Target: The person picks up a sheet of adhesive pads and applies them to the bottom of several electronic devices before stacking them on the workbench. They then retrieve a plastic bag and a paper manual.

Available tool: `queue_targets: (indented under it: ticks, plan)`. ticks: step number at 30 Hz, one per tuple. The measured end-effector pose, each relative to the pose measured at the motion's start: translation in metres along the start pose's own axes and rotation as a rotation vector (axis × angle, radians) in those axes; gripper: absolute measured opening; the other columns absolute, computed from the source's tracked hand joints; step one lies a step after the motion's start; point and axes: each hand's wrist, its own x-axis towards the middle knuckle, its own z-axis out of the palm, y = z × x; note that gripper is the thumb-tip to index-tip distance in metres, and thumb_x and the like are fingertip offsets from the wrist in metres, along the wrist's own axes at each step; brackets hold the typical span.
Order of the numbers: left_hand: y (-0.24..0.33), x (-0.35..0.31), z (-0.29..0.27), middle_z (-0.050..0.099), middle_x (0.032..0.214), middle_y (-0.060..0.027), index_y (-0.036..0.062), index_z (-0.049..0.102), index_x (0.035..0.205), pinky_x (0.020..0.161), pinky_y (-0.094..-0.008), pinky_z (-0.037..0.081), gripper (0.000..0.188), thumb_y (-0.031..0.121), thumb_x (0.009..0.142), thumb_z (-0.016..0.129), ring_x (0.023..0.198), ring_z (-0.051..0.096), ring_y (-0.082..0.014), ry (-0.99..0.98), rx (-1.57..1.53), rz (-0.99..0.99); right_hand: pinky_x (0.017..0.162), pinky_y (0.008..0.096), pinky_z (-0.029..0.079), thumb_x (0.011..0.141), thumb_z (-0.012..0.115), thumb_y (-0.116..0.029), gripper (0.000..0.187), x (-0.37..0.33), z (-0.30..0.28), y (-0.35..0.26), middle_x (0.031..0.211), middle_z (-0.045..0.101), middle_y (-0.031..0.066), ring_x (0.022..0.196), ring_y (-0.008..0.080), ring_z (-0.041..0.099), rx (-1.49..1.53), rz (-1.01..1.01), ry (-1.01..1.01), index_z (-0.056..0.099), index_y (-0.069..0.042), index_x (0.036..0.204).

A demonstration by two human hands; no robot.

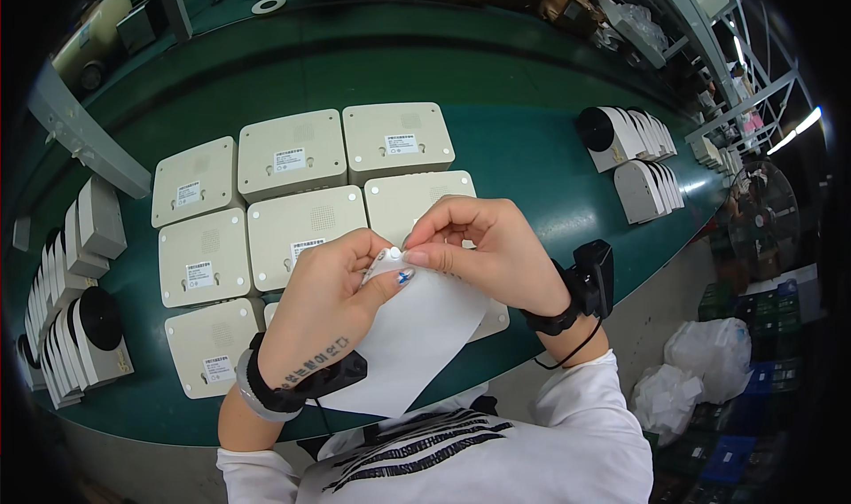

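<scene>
My left hand (341,278) pinches the curled upper end of a white sheet (424,340), which hangs down toward my lap. Small round white pads (395,253) show on that curled end. Close beside it, my right hand (465,242) has thumb and forefinger pressed together at the sheet's edge; whatever lies between those fingertips is too small to make out. Under and beyond both hands, several cream plastic boxes (306,225) lie in rows, each with a white label and round dots near its corners. The sheet and my hands partly cover the nearer boxes.
Everything rests on a dark green table (550,198). More cream cases with black round parts (96,318) stand on edge at the left, and another group (634,140) at the far right. A grey metal post (89,132) rises at left. Plastic bags (709,358) lie at lower right.
</scene>
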Motion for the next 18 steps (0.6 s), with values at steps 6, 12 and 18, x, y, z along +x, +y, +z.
queue_targets:
  ticks: [6, 12, 18]
  plan:
    - [0.003, 0.000, -0.005, 0.065, 0.084, -0.0089, -0.0060, 0.057, 0.096, 0.065, -0.0205, 0.048, 0.010, -0.001, 0.088, 0.059, 0.075, 0.061, -0.0082, 0.001, 0.094, 0.008, 0.073, 0.0207, 0.047, 0.086, 0.067, -0.006, 0.010, 0.013, -0.002, 0.023, 0.086, 0.064, 0.0032, 0.075, 0.0071, 0.056, -0.244, -0.342, 0.224, 0.065, 0.004, 0.090]
    - [0.008, -0.002, -0.001, 0.064, 0.093, -0.0083, -0.0060, 0.055, 0.099, 0.076, -0.0187, 0.048, 0.010, -0.005, 0.089, 0.058, 0.085, 0.061, -0.0075, -0.036, 0.045, -0.048, 0.075, 0.0229, 0.048, 0.086, 0.067, -0.010, 0.015, 0.125, -0.074, 0.081, 0.087, 0.067, 0.0059, 0.080, 0.0110, 0.060, -0.136, -0.129, 0.667, 0.068, 0.003, 0.093]
    - [0.003, -0.001, -0.001, 0.065, 0.091, -0.0106, -0.0063, 0.056, 0.100, 0.072, -0.0209, 0.049, 0.012, -0.002, 0.088, 0.059, 0.081, 0.062, -0.0098, -0.011, 0.063, -0.023, 0.071, 0.0273, 0.049, 0.082, 0.069, -0.011, 0.016, 0.154, -0.088, 0.110, 0.083, 0.068, 0.0102, 0.075, 0.0154, 0.061, -0.089, 0.033, 0.595, 0.070, 0.003, 0.089]
